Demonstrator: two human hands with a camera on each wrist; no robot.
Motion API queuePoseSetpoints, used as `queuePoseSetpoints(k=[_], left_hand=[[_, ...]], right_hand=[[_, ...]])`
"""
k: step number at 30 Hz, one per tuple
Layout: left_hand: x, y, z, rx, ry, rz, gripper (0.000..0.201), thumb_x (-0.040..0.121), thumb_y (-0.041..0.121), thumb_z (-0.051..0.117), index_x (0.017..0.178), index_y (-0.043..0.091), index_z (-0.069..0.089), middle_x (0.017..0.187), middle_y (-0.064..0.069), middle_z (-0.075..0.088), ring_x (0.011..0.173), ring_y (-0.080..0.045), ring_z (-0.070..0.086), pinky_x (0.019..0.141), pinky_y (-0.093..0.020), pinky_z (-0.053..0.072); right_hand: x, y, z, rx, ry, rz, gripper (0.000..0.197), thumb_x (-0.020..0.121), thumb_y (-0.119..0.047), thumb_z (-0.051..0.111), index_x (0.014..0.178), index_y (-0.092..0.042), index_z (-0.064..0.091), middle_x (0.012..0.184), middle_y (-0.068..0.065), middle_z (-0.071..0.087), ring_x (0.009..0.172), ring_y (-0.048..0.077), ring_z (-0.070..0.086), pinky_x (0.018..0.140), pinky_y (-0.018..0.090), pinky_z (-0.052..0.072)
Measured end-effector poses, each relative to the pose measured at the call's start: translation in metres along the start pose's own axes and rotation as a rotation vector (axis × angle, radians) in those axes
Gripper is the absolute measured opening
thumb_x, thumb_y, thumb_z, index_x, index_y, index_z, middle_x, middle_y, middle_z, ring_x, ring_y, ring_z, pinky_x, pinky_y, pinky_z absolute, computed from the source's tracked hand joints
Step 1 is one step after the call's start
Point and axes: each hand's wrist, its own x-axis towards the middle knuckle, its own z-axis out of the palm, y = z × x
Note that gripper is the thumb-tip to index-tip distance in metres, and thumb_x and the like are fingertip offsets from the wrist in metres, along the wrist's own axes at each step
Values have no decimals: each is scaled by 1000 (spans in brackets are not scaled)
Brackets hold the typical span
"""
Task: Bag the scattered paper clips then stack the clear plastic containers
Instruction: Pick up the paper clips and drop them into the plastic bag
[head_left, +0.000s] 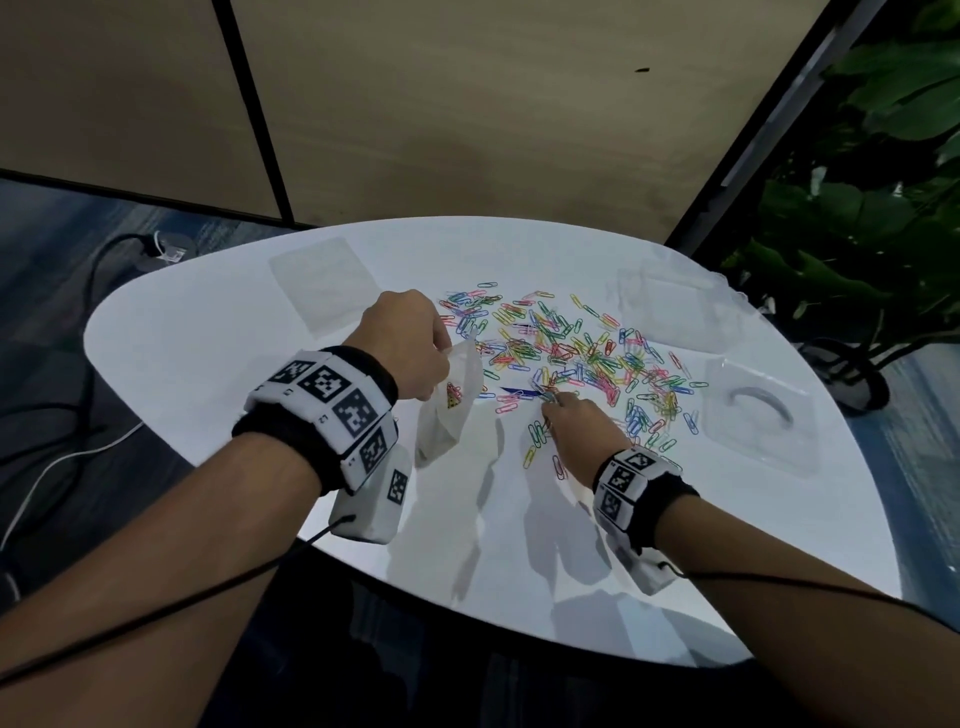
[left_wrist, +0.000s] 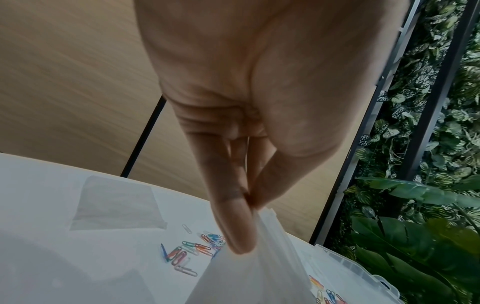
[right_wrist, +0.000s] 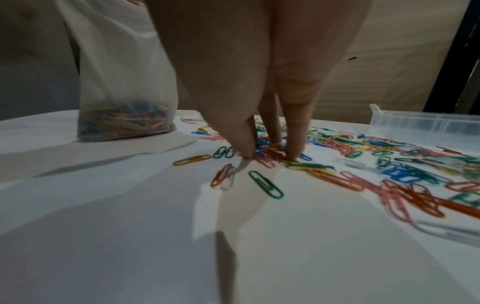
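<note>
Coloured paper clips (head_left: 576, 358) lie scattered across the middle of the white table (head_left: 208, 364). My left hand (head_left: 410, 348) pinches the top edge of a clear plastic bag (head_left: 447, 410) and holds it upright on the table; thumb and finger pinch the bag (left_wrist: 259, 257) in the left wrist view. Several clips sit in the bottom of the bag (right_wrist: 122, 121). My right hand (head_left: 558, 410) is down at the near edge of the pile, its fingertips (right_wrist: 293, 150) closing on a small bunch of clips (right_wrist: 270, 156). Clear containers stand at the far right (head_left: 670, 306) and near right (head_left: 758, 421).
A flat empty clear bag (head_left: 324, 283) lies at the far left of the table. Leafy plants (head_left: 872, 208) stand beyond the right edge. Wooden wall panels rise behind. Cables run on the floor at the left (head_left: 78, 441).
</note>
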Motion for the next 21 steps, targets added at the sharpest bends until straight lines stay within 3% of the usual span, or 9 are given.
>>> queuePoseSetpoints(k=[3,7,11,13,15,17,19,21], left_hand=[[0,4,2,1,-15,3,27,88,-2,54,102,8,75,77,-3,70,62,-19,76,74,-34,64],[0,7,4,16,-40,7,28,87,-1,53,102,8,76,70,-3,70,62,-20,76,76,-35,64],[0,6,5,31,-44,6,28,87,0,53,100,10,76,69,-3,71,62,-19,76,77,-34,64],[1,7,6,36,-45,8,28,87,0,54,99,10,77,72,-3,71,62,-20,76,77,-35,64],[1,8,7,45,-50,10,27,86,-1,55,97,11,77,74,-4,72,63,-21,76,77,-36,64],[1,10,9,52,-57,13,27,85,-1,56,96,12,76,80,-6,72,66,-23,76,77,-36,64],[1,11,12,48,-65,18,27,84,-2,55,96,12,75,81,-7,71,67,-23,76,77,-36,64],[1,13,14,33,-71,18,27,85,-2,53,96,13,73,71,-2,68,62,-18,76,76,-33,63]], right_hand=[[3,0,-6,1,43,3,18,89,2,53,103,-6,62,105,11,57,90,28,61,67,29,43],[5,18,-17,175,41,143,23,86,4,54,89,-6,74,93,9,71,84,24,67,76,32,58],[0,30,-40,673,72,363,8,82,-5,72,83,-10,78,79,1,74,73,14,70,75,25,58],[-6,25,-56,1045,56,399,5,80,-3,75,83,-7,77,82,9,76,74,19,74,79,31,60],[-10,12,-76,1402,74,371,8,79,4,74,87,1,74,91,20,74,76,23,74,79,33,61],[-14,-6,-97,1672,85,307,12,81,8,70,93,7,70,92,21,71,74,23,72,75,27,61],[-19,-24,-112,1834,79,251,15,83,9,67,98,9,68,87,17,71,74,22,72,73,23,60],[-22,-37,-117,1901,51,228,13,84,10,66,96,8,68,85,16,72,74,21,72,74,23,60]])
